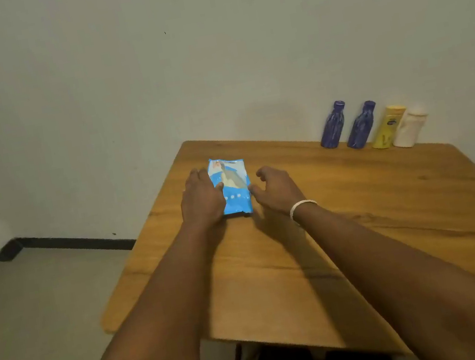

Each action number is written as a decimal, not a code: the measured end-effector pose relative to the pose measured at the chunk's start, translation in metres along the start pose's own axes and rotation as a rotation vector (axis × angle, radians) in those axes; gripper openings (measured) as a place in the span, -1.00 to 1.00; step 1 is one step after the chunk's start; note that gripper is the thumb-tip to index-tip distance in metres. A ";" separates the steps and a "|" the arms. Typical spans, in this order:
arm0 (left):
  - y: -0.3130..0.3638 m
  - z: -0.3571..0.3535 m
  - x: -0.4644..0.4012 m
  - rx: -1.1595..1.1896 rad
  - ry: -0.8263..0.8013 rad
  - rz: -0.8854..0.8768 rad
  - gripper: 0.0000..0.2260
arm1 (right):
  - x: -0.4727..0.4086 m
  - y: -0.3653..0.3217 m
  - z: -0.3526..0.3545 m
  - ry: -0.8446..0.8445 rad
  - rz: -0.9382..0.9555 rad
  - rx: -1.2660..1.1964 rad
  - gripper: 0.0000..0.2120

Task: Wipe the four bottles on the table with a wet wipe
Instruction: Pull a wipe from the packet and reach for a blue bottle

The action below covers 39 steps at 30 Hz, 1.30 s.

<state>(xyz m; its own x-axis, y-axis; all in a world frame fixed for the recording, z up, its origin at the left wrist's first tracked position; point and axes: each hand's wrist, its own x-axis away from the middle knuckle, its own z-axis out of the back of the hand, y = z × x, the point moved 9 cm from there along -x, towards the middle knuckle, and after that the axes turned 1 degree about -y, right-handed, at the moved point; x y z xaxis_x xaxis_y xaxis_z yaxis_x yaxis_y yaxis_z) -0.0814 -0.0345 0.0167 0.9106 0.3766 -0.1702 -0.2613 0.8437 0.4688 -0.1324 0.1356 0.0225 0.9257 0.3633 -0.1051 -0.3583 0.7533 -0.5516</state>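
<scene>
Lying flat on the wooden table point(362, 221), a blue wet-wipe pack point(233, 188) sits between both hands. The left hand point(202, 200) rests on the pack's left edge, thumb on top, fingers spread. The right hand point(275, 189) hovers just beside its right edge, fingers curled apart, empty. Two purple bottles point(331, 126), a yellow bottle point(387, 127) and a white bottle point(409, 128) stand in a row by the wall, well apart from the hands.
</scene>
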 end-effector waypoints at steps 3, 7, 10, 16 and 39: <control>-0.014 -0.010 -0.032 0.089 -0.006 0.090 -0.59 | -0.035 0.007 -0.012 -0.010 -0.122 -0.173 -0.45; -0.030 -0.036 -0.055 0.144 -0.050 0.197 -0.71 | -0.065 0.021 -0.038 -0.103 -0.263 -0.315 -0.46; -0.036 -0.046 -0.063 0.208 -0.037 0.245 -0.77 | -0.075 0.036 -0.047 -0.090 -0.318 -0.346 -0.42; -0.007 -0.048 -0.053 0.425 -0.002 0.272 -0.82 | -0.067 0.047 -0.026 -0.002 -0.300 -0.520 -0.44; 0.063 -0.071 0.069 0.324 -0.230 0.109 -0.79 | 0.087 0.071 0.032 0.000 0.080 0.208 -0.58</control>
<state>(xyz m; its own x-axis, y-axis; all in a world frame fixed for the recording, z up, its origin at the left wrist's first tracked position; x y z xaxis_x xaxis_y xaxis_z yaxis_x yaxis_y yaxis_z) -0.0574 0.0720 -0.0271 0.9407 0.3304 0.0764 -0.2790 0.6259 0.7283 -0.0814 0.2380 0.0009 0.8933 0.4264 -0.1419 -0.4479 0.8187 -0.3593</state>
